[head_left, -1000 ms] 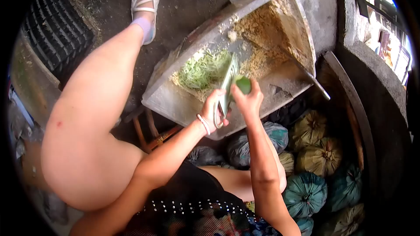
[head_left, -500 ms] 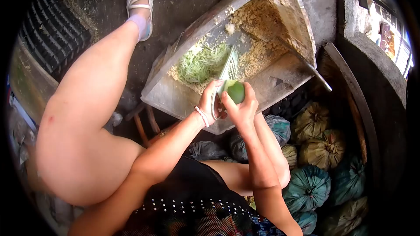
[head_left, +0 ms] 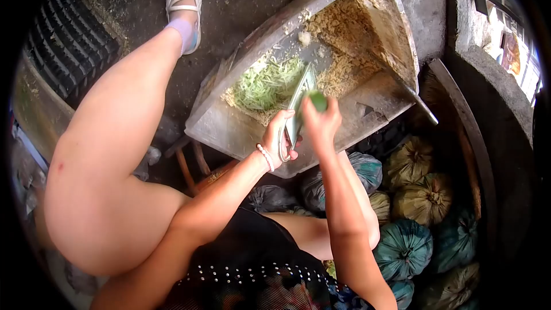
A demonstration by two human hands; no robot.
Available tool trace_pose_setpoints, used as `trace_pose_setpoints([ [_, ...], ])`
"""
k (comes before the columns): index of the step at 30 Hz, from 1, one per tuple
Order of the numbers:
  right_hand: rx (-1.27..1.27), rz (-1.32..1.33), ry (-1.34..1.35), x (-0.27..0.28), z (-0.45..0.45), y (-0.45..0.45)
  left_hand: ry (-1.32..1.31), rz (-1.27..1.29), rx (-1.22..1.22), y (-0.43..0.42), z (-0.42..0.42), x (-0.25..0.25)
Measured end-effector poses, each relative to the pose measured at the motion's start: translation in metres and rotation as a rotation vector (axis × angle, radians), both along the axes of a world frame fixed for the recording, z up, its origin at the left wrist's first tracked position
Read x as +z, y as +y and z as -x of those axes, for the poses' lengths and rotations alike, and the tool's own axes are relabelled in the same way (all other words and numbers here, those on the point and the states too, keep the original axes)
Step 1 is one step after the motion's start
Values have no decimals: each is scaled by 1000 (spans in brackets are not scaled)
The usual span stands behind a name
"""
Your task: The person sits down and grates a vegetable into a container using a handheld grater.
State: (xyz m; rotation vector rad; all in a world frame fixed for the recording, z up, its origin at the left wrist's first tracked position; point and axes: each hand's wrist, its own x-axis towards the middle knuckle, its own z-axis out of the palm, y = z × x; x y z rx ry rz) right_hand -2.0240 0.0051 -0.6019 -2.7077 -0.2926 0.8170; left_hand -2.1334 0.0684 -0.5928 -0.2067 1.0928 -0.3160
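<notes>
In the head view, my left grip (head_left: 278,136) is clasping the grater (head_left: 299,101) over the trough (head_left: 213,130); my right grip (head_left: 323,124) is pinching the green vegetable (head_left: 318,101) at its right side. I'm apparently grating shreds (head_left: 266,84); the next stroke is calling for steady pressure.

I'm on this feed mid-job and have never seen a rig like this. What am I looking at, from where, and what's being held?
No machine here: a person works bare-handed, filmed by one head-worn camera looking forward and down. The left hand grips the lower end of a pale, flat grater. The right hand holds a blurred green fruit or vegetable beside it; whether they touch, I can't tell. Beneath is a worn trough containing pale green shreds and yellowish crumbly material. Tied bags lie nearby.
</notes>
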Motion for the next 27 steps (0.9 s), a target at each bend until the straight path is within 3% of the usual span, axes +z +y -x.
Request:
trace_pose_setpoints([
  [1,-108,111,65,-36,-24,7,46,-3,2,-2,-1,1],
  [3,-51,188,-97,-76,-45,8,64,86,-29,-2,-4,-1],
  [5,-51,53,-15,-54,-42,1,41,83,-24,0,-4,1],
  [7,-42,-44,151,6,-19,0,28,3,83,0,-6,3],
  [10,169,-199,-19,39,16,-20,27,8,47,4,-9,11],
  [11,167,-207,-18,23,7,-12,37,-33,19,4,-9,9],
  [13,-140,26,114,-32,-28,14,84,25,-2,-8,-1,-4],
  [15,-35,146,14,-73,-53,14,73,30,-40,-2,-5,-1],
  [17,19,36,13,-56,-51,8,42,40,-45,-1,-3,-1],
  [21,84,-138,188,38,-4,-5,-31,19,14,7,-4,1],
  [22,221,-189,22,32,5,-15,-16,-3,19,5,-4,3],
  [23,217,-191,21,15,-1,-9,-3,-29,20,3,-4,3],
  [25,-68,6,79,-40,-30,15,34,-5,-19,0,-1,-2],
  [27,47,140,-61,-84,-58,19,64,80,-23,-7,2,0],
])
